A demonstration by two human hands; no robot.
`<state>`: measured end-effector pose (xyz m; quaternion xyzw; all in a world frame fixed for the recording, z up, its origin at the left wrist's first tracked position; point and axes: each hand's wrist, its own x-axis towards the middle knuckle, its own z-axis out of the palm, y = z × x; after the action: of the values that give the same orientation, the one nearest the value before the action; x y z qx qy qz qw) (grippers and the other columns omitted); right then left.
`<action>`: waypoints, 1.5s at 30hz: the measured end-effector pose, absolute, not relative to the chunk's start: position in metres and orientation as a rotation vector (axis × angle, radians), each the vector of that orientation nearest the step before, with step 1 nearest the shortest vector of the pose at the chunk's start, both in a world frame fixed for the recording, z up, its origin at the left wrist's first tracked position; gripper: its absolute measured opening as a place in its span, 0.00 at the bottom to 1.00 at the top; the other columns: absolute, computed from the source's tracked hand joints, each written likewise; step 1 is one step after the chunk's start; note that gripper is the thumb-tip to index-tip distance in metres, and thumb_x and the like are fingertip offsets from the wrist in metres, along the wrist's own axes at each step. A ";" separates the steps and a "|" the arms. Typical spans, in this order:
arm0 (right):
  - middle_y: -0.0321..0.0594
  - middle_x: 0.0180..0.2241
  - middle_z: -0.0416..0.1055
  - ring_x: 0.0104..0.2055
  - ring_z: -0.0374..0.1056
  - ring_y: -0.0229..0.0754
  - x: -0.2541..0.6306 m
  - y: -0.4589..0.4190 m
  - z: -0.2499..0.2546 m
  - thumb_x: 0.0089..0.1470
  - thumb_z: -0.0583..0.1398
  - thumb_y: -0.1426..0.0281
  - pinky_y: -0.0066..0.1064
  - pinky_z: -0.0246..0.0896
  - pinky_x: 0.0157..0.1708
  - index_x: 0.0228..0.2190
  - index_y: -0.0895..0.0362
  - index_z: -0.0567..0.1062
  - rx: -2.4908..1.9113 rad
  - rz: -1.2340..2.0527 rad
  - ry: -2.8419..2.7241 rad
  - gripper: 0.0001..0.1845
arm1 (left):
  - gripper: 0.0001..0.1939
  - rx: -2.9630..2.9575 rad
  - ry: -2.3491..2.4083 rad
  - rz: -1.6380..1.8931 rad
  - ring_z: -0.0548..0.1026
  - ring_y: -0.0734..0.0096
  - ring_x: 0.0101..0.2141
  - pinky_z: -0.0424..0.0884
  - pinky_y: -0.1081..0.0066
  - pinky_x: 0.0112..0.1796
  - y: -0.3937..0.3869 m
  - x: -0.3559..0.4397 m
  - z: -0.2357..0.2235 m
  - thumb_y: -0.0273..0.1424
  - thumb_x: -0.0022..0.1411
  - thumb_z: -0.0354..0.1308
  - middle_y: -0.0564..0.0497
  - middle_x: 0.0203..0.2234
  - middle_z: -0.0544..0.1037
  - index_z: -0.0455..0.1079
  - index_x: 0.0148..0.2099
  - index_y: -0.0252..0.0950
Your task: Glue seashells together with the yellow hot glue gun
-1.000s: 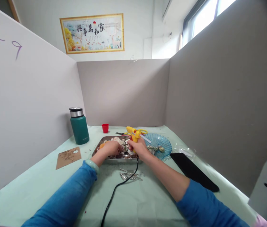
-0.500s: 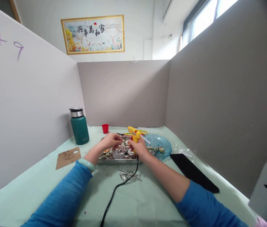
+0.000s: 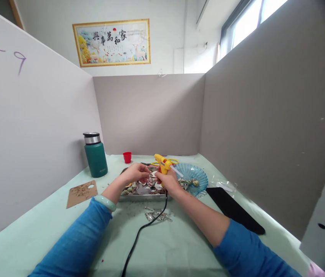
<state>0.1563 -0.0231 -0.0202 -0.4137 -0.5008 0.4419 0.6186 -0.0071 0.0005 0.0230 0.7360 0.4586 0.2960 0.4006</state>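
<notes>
My right hand (image 3: 168, 181) is wrapped round a yellow hot glue gun (image 3: 163, 163), a white glue stick jutting from its rear and a black cord running down toward me. Close to its left, my left hand (image 3: 137, 172) hovers over a metal tray (image 3: 143, 198) with its fingers pinched together; anything between them is too small to make out. Mixed seashells (image 3: 135, 189) lie in the tray. Just right of the glue gun, a blue scalloped glass plate (image 3: 201, 177) bears greenish shell pieces (image 3: 193, 183).
Small metal clips (image 3: 156, 214) lie in front of the tray. A green bottle (image 3: 95, 156), a brown card (image 3: 82, 193) and a red cup (image 3: 127, 157) stand or lie leftward. Yellow-handled scissors (image 3: 172, 161) are behind, a black flat strip (image 3: 236, 209) at right. Grey panels (image 3: 151, 115) enclose the table.
My left hand has risen out of the shells and moved slightly up and left, its fingers now pinched above the tray. The right hand keeps the glue gun in nearly the same place.
</notes>
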 end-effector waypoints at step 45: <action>0.27 0.19 0.64 0.17 0.59 0.33 0.158 -0.028 -0.016 0.37 0.64 0.67 0.25 0.55 0.18 0.33 0.55 0.66 -0.769 1.089 -1.063 0.19 | 0.12 2.073 1.180 0.838 0.67 0.75 0.14 0.59 0.76 0.18 -0.007 0.007 0.012 0.38 0.57 0.56 0.56 0.14 0.70 0.70 0.30 0.34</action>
<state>0.1579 -0.0277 -0.0159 -0.3396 -0.4693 0.4808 0.6582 0.0071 -0.0070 0.0125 0.7817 0.4451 0.3160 0.3017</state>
